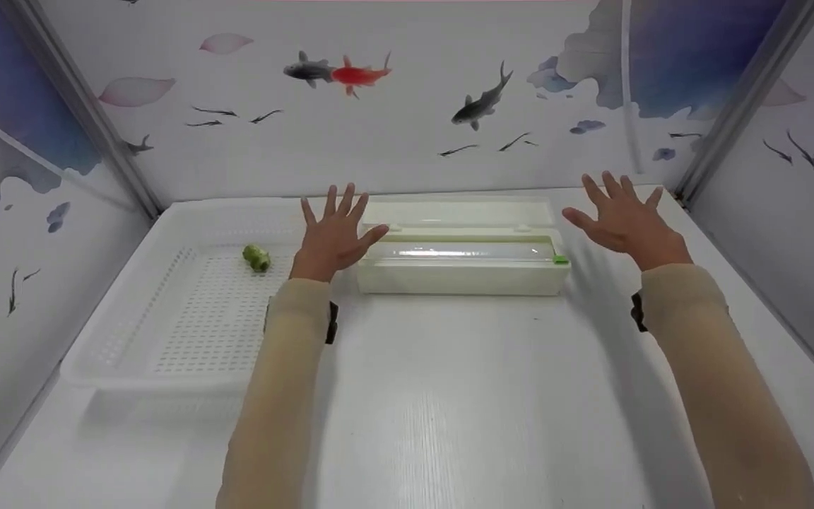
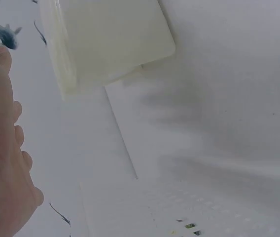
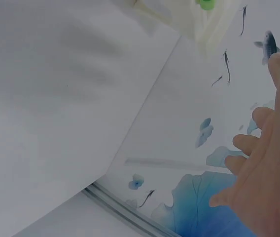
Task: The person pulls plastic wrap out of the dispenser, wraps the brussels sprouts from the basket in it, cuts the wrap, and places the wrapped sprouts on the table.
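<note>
Both hands are raised above the white table with fingers spread, holding nothing. My left hand (image 1: 333, 240) hovers between the white basket and a cream cling film dispenser (image 1: 456, 280), its thumb overlapping the dispenser's left end in the head view. The dispenser's lid (image 1: 460, 211) is raised at the back; a roll of cling film (image 1: 456, 252) shows inside, with a green slider (image 1: 561, 259) at the right end. To the right of the dispenser, apart from it, is my right hand (image 1: 629, 223). A knobbly green vegetable piece (image 1: 256, 258) lies in the basket.
The white perforated plastic basket (image 1: 131, 382) stands on the left of the table (image 1: 435, 396), partly hidden by my left forearm. Panels printed with fish and leaves enclose the back (image 1: 407, 155) and both sides. Metal posts (image 1: 746, 99) stand at the back corners.
</note>
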